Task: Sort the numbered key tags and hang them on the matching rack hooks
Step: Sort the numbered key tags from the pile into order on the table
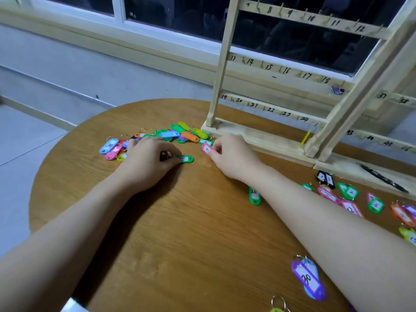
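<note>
Left fingers (174,157): pinching a green tag (185,159) flat on the table (180,233), left of the rack (258,140) base.
Right fingers (213,152): pinching a pink tag (206,149), just in front of the rack base.
Pile (157,137): many unsorted tags heaped left of the rack base.
Sorted tags (351,194): rows laid out in front of the rack, to the right; 20 and 30 lie apart.
Rack hooks: nearly all bare; one tag (337,90) hangs near 18, a ring near 24.
Progress: sorting is under way; hanging has barely begun.
</note>
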{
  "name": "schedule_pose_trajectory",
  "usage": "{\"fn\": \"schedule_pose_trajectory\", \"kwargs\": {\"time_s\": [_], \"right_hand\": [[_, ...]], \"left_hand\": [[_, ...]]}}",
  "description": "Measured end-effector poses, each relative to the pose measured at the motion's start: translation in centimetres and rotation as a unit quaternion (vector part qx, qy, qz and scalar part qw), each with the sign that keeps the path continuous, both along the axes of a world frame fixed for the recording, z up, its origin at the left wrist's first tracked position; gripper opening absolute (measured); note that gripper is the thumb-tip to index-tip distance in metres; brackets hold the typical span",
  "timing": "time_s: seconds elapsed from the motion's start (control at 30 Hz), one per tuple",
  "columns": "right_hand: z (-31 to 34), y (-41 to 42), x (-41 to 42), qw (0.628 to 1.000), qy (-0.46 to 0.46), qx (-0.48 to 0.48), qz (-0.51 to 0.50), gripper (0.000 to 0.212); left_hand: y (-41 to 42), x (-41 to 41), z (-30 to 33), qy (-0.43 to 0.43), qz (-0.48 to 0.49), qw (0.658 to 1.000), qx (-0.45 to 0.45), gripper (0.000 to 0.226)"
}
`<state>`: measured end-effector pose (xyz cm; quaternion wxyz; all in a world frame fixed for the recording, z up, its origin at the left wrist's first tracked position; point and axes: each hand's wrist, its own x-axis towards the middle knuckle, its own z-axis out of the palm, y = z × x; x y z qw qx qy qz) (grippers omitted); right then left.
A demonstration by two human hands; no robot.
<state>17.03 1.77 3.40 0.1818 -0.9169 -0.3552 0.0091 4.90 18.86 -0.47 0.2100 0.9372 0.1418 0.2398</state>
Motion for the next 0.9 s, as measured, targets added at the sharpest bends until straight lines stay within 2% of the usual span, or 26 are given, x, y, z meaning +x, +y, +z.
{"fn": "schedule_pose_trajectory", "kwargs": {"time_s": [0.07,0.13,0.2,0.33,0.43,0.67,0.83,0.9], "right_hand": [[-0.2,-0.3,-0.3,0.993,0.084,0.079,-0.002,0.034],[-0.5,-0.6,-0.5,0.986,0.117,0.118,-0.011,0.039],[-0.8,-0.9,-0.5,0.977,0.152,0.148,-0.028,0.038],[-1.2,-1.4,-0.3,0.954,0.233,0.183,-0.05,0.029],[-1.2,-1.6,-0.1,0.938,0.28,0.2,-0.047,0.026],[-0.9,-1.3,0.5,0.937,0.303,0.165,-0.049,0.026],[-0.9,-1.3,0.9,0.935,0.314,0.157,-0.044,0.024],[-0.8,-1.2,0.4,0.935,0.312,0.165,-0.049,0.023]], "left_hand": [[0.1,0.0,-0.1,-0.004,-0.004,1.0,-0.015,0.011],[0.2,0.1,-0.3,-0.004,-0.002,1.0,-0.009,0.011],[0.3,0.1,-0.3,-0.007,0.008,1.0,0.002,0.01],[0.2,0.1,-0.4,0.01,0.028,0.999,0.042,0.021],[0.1,0.1,-0.2,0.03,0.03,0.998,0.05,0.018],[0.1,-0.1,0.0,0.025,0.023,0.999,0.017,0.008],[0.0,-0.4,-0.1,-0.015,0.015,1.0,0.007,0.025],[-0.5,-0.6,0.0,-0.048,-0.005,0.999,0.001,0.026]]}}
